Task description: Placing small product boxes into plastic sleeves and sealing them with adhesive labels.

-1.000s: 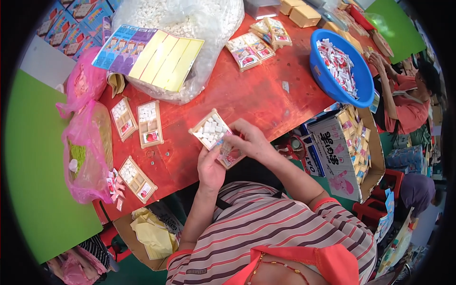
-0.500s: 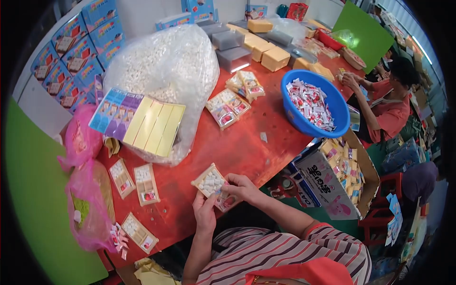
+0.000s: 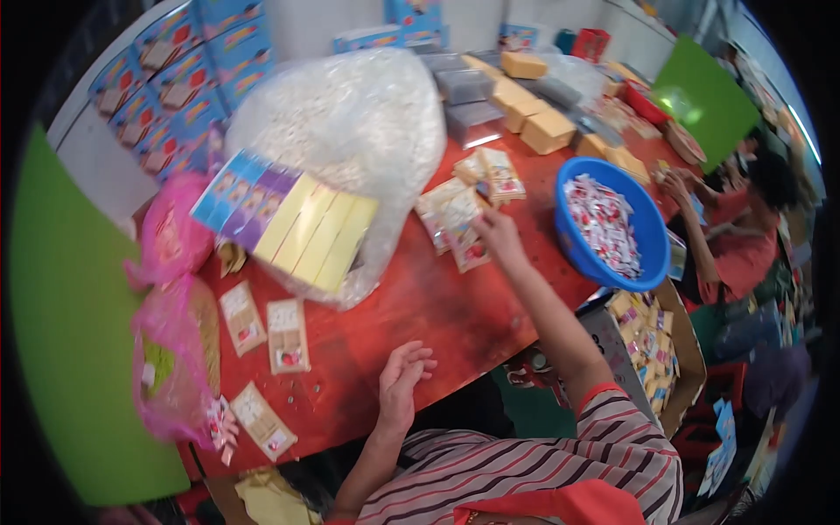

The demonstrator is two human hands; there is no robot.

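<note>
At the middle of the table, my right hand (image 3: 497, 234) grips the edge of a small beige tray (image 3: 461, 225) holding white pieces and a red-and-white packet. That tray overlaps similar filled trays (image 3: 432, 210) beside it; whether it rests on them is hard to tell. My left hand (image 3: 404, 383) hovers over the table's near edge, palm inward, with slightly spread fingers and nothing in them. At the left lie three more beige compartment trays (image 3: 288, 336) with white pieces and a reddish item inside.
A large clear bag of white pieces (image 3: 350, 114) stands at the back, with a printed card sheet (image 3: 284, 223) against its front. A blue basin of small packets (image 3: 564, 223) is at right, above a carton (image 3: 696, 350). Pink bags (image 3: 166, 359) hang left. A co-worker (image 3: 744, 241) sits far right.
My right hand has carried the tray forward and right, from in front of me to the filled trays. My left hand has let go of it and opened. The whole view has shifted slightly.
</note>
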